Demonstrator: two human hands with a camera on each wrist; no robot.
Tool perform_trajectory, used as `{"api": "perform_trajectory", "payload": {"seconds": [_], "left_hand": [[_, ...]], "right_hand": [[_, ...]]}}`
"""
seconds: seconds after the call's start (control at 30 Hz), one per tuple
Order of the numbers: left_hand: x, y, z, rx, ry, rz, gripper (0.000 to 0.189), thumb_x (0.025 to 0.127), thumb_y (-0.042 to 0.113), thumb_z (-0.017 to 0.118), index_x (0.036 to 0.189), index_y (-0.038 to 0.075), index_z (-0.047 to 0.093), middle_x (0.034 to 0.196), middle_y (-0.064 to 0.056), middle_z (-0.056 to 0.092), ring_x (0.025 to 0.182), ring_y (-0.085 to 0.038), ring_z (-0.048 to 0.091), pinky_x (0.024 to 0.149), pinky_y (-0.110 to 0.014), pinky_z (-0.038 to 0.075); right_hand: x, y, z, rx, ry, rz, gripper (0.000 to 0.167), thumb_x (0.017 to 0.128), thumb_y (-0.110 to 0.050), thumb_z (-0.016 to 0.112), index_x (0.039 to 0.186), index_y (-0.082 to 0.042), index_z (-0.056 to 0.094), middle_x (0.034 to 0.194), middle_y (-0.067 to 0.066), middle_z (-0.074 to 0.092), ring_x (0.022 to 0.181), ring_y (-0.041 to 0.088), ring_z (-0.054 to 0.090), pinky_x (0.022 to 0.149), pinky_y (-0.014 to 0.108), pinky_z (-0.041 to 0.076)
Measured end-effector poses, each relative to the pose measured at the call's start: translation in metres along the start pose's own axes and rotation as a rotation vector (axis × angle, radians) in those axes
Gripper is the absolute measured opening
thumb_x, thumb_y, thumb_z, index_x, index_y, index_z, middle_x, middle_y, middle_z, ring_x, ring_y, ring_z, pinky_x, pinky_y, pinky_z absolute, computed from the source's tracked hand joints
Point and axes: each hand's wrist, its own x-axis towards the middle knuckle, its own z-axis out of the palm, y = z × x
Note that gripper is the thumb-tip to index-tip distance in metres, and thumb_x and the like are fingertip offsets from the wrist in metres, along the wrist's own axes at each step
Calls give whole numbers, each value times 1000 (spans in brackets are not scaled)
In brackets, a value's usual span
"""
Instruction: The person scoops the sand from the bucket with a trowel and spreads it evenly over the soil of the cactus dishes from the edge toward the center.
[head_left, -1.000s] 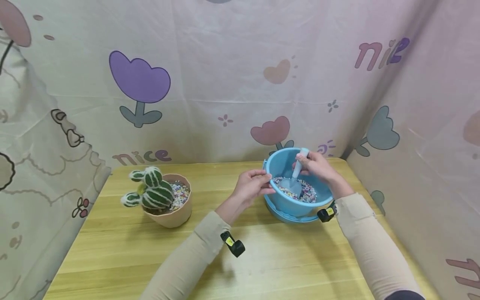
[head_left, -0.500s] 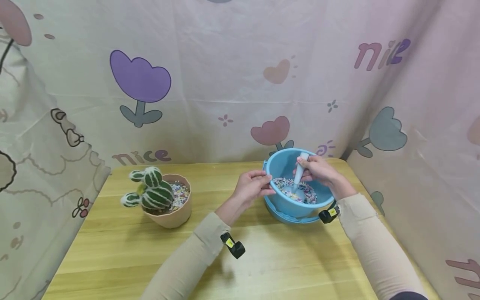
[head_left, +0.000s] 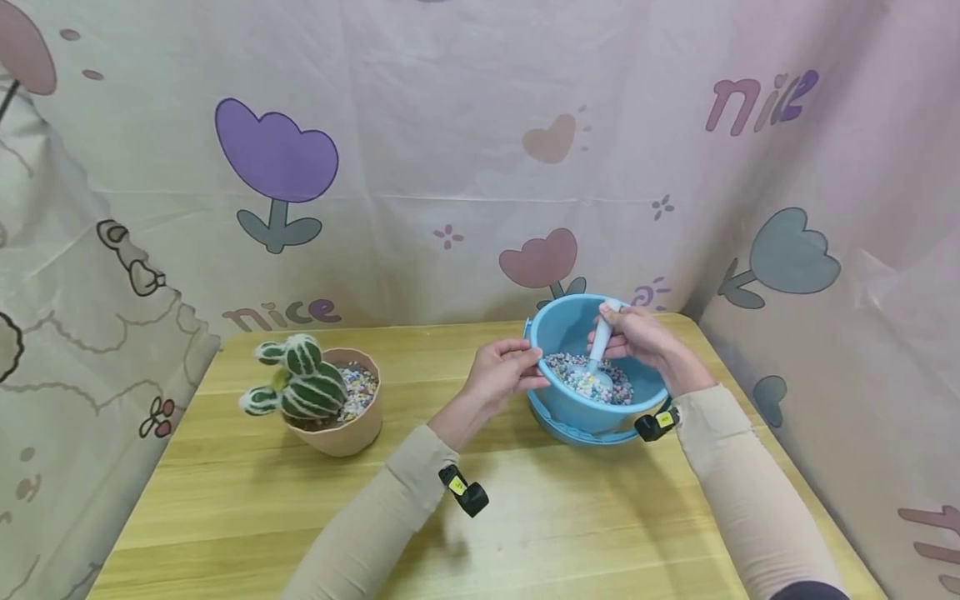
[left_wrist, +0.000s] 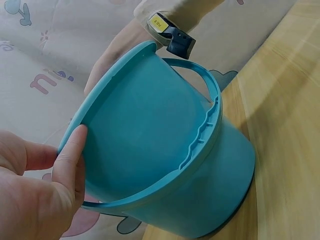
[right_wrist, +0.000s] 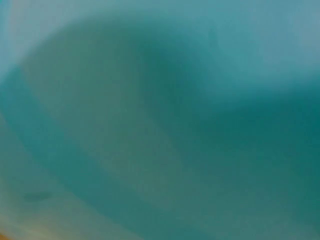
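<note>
A blue bucket [head_left: 592, 414] stands at the right rear of the table, with colourful pebbles [head_left: 573, 383] in it. My left hand [head_left: 497, 372] pinches the bucket's left rim between thumb and fingers; the left wrist view shows that hand [left_wrist: 42, 192] at the rim too. My right hand [head_left: 641, 337] reaches inside and grips the pale handle of a small shovel [head_left: 602, 337]. Its blade sits down among the pebbles, partly covered. The bucket's own carrying handle [left_wrist: 202, 132], with a wavy grip, hangs over its front. Only blurred blue bucket wall [right_wrist: 150, 125] fills the right wrist view.
A peach flowerpot [head_left: 352, 435] with a knitted cactus [head_left: 311, 394] and pebbles stands to the left on the wooden table [head_left: 525, 525]. A printed cloth [head_left: 420, 125] hangs close behind the table and along its sides.
The shovel has swung more upright, and its blade has gone from lying bare on the pebbles to sinking among them. My left hand keeps its place on the rim.
</note>
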Motion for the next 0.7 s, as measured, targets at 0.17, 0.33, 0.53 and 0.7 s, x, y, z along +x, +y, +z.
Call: {"api": "perform_trajectory", "payload": {"seconds": [0.17,0.33,0.53,0.7], "left_hand": [[0,1,1,3,1,-3,35,102,4,67,133,-10,60,96,-11,70,73,-12,74,73,-26,68],[0,1,1,2,8,-4,30,102,4,68,129,-8,63,96,-11,70,73,-12,74,73,-25,67],[0,-1,1,-3,11,5,27,101,4,69,126,-6,64,105,-19,72,73,-13,75,73,-26,68],[0,-1,1,-1,16,7,24,101,4,69,123,-5,65,96,-13,72,72,-12,75,71,-25,67]], "right_hand": [[-3,-3,-1,46,17,-10,47,116,-31,39,134,12,43,90,7,78,81,17,80,81,36,69],[-5,-7,-1,40,49,-9,48,115,-32,40,133,13,43,89,6,78,78,15,79,81,34,69],[-8,-11,-3,15,74,-1,48,116,-32,39,133,12,43,88,3,77,77,14,79,83,35,68],[-11,-14,-7,13,111,-16,43,115,-33,39,129,7,45,84,1,77,76,13,79,80,33,68]]}}
